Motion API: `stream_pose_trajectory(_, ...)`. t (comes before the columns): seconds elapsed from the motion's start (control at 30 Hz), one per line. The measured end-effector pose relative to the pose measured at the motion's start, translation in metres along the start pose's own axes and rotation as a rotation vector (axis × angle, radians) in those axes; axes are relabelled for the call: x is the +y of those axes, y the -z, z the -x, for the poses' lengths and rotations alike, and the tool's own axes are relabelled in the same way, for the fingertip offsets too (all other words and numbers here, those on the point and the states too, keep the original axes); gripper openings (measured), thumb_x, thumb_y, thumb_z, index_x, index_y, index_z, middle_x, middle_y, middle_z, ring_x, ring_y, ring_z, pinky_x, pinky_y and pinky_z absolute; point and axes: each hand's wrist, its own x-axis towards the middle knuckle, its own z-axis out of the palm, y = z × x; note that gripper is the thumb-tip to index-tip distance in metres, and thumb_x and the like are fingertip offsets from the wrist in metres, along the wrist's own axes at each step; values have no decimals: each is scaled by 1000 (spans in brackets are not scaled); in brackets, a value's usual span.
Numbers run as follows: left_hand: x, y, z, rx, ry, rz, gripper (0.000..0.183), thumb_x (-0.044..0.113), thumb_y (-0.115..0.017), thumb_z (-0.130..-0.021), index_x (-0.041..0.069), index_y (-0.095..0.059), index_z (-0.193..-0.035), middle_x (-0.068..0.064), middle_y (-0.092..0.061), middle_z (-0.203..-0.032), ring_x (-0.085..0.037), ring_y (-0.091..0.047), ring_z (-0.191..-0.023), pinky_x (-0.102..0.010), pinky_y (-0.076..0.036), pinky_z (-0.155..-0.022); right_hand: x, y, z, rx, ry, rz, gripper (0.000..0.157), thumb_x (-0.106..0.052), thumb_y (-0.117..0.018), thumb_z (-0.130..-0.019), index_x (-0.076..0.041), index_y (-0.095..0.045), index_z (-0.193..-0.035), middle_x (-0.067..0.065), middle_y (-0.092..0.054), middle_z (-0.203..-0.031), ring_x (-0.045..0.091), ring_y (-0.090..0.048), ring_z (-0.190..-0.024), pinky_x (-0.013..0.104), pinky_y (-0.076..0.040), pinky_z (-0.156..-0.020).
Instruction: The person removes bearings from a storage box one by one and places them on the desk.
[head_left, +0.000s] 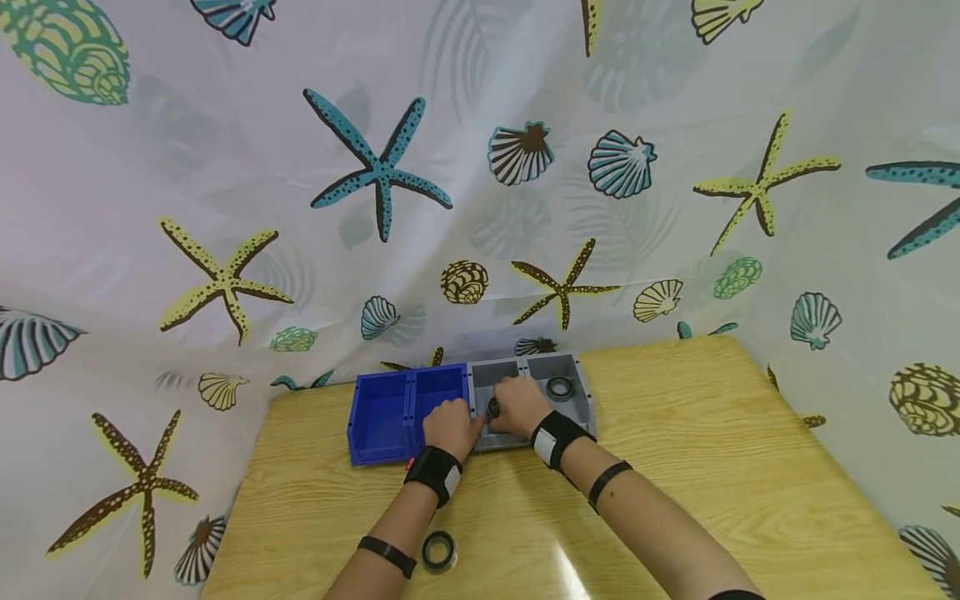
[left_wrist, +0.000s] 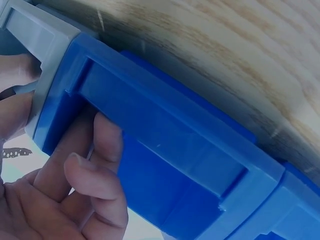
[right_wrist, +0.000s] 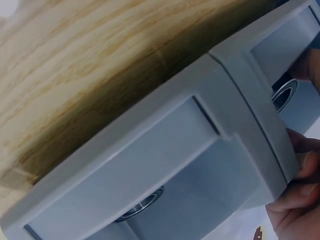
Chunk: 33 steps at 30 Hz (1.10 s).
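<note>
A dark-rimmed ring bearing (head_left: pixel 492 407) is inside the left grey bin (head_left: pixel 495 372). My right hand (head_left: pixel 522 406) reaches into that bin and pinches the bearing (right_wrist: pixel 285 95), its other fingers curled by the divider between the grey bins. At the blue and grey wall is my left hand (head_left: pixel 452 427); its thumb and index finger close round the dark bearing (left_wrist: pixel 7 93), while its other fingers curl inside the right blue bin (left_wrist: pixel 165 120). The hands partly hide the bearing. A second bearing (head_left: pixel 559 388) lies in the right grey bin (head_left: pixel 551 365).
The left blue bin (head_left: pixel 381 421) ends the row of bins. Another bearing (head_left: pixel 438 552) lies on the wooden table (head_left: pixel 675 450), close to the left forearm. A cloth (head_left: pixel 480 217) printed with starfish and shells hangs behind the table and along its sides.
</note>
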Motion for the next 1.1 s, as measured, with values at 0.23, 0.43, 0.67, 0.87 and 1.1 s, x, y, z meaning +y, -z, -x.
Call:
stream_pose_trajectory(0.23, 0, -2, 0, 20, -5, -7, 58, 37, -81, -90, 15, -43, -52, 1, -38, -48, -18, -45, -42, -31, -31, -43, 3, 5, 1, 3, -31, -117, 36, -37, -85, -75, -16, -56, -75, -2, -51, -70, 14, -46, -57, 31, -38, -52)
stream_pose_trajectory(0.43, 1, -2, 0, 12, 6, -6, 52, 36, -81, -90, 13, -50, -55, -1, -43, -49, -18, -47, -43, -31, -33, -43, 5, 4, 6, 23, -40, -223, 34, -39, -86, -75, -13, -68, -89, -4, -55, -74, 10, -48, -59, 27, -39, -53)
stream_pose_trajectory(0.67, 1, -2, 0, 20, 15, -13, 55, 37, -82, -89, 14, -48, -53, -1, -42, -48, -18, -46, -41, -31, -32, -43, 5, 4, 8, 28, -71, -291, 43, -41, -87, -76, -10, -73, -103, -2, -63, -87, 10, -55, -67, 28, -47, -58)
stream_pose_trajectory(0.87, 1, -3, 0, 15, 14, -14, 54, 37, -82, -89, 13, -50, -52, -1, -43, -48, -18, -46, -41, -31, -33, -42, 4, 9, 14, 38, -69, -309, 46, -40, -87, -77, -9, -73, -108, 2, -67, -96, 15, -63, -78, 30, -53, -64)
stream_pose_trajectory(1.1, -2, -4, -1, 5, 12, -2, 54, 33, -80, -91, 14, -47, -53, 0, -39, -49, -17, -46, -42, -31, -32, -43, -2, 21, 22, 64, -33, -290, 43, -38, -87, -75, -12, -72, -107, 0, -64, -95, 11, -59, -71, 27, -49, -59)
